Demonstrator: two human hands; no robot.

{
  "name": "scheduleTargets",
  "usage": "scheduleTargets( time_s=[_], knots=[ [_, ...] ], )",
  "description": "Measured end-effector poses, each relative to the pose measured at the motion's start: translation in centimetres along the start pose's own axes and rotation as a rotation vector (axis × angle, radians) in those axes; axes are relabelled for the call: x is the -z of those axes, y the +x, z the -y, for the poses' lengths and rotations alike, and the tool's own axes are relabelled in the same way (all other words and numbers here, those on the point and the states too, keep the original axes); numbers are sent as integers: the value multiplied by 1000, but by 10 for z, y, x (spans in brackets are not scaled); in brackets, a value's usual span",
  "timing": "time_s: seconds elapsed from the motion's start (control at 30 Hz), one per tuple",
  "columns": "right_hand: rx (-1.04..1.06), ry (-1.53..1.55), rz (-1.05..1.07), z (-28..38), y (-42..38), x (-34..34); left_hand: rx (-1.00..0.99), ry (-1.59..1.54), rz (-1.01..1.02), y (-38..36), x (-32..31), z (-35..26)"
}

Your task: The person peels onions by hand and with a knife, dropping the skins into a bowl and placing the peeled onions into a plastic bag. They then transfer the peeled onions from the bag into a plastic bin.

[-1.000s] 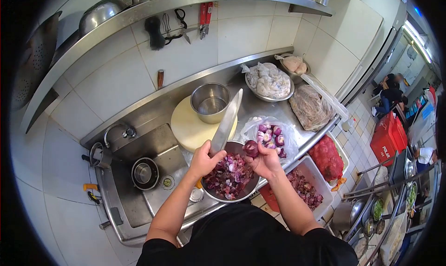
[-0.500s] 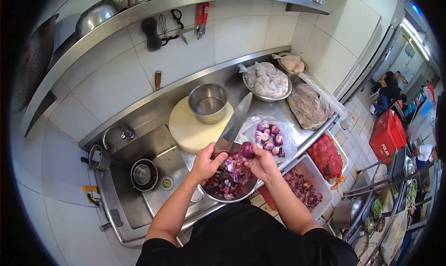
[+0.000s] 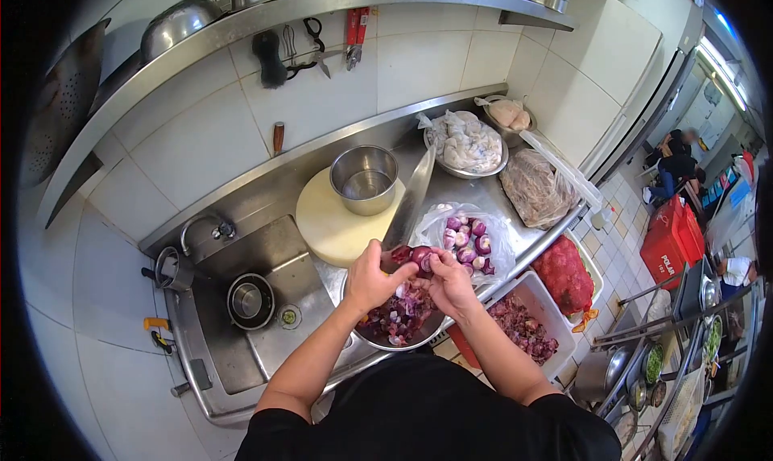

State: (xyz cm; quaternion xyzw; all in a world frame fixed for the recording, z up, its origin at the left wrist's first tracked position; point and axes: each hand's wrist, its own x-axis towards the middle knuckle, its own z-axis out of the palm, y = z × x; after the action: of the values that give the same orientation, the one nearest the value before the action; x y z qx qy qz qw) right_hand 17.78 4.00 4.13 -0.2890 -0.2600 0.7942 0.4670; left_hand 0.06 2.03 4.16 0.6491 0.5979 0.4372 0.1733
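Note:
My left hand [image 3: 374,281] is closed around a large knife [image 3: 414,195], its broad blade pointing up and away over the counter. Between thumb and fingers, my right hand [image 3: 452,285] grips a red onion [image 3: 422,256]. Dark red peel shows at the onion's left side, by the left thumb. Below both hands is a metal bowl [image 3: 440,330] holding onion skins [image 3: 398,316]. Just beyond the right hand, peeled purple and white onions [image 3: 465,242] lie in a clear plastic bag [image 3: 503,256]. The knife's handle is hidden in my left hand.
A steel pot [image 3: 364,189] stands on a round cutting board [image 3: 318,227]. The sink [image 3: 278,256] is at left. Bagged food fills a bowl [image 3: 471,171] at the back. A white crate [image 3: 568,332] of skins and a red mesh sack [image 3: 564,274] are at right.
The onion has shifted slightly left and up toward the knife, and a loosened piece of peel now shows. Both hands have come closer together.

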Motion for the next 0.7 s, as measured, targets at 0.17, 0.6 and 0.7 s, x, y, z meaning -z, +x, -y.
scheduleTargets(
  time_s=[0.17,0.6,0.7],
  knots=[
    [-21,-74,-55,-3,2,3,5,3,13,6,-9,11],
    [-244,228,348,0,-4,32,217,275,70,16,15,28],
    [-215,257,282,0,0,38,282,273,120,7,13,38]
  ],
)
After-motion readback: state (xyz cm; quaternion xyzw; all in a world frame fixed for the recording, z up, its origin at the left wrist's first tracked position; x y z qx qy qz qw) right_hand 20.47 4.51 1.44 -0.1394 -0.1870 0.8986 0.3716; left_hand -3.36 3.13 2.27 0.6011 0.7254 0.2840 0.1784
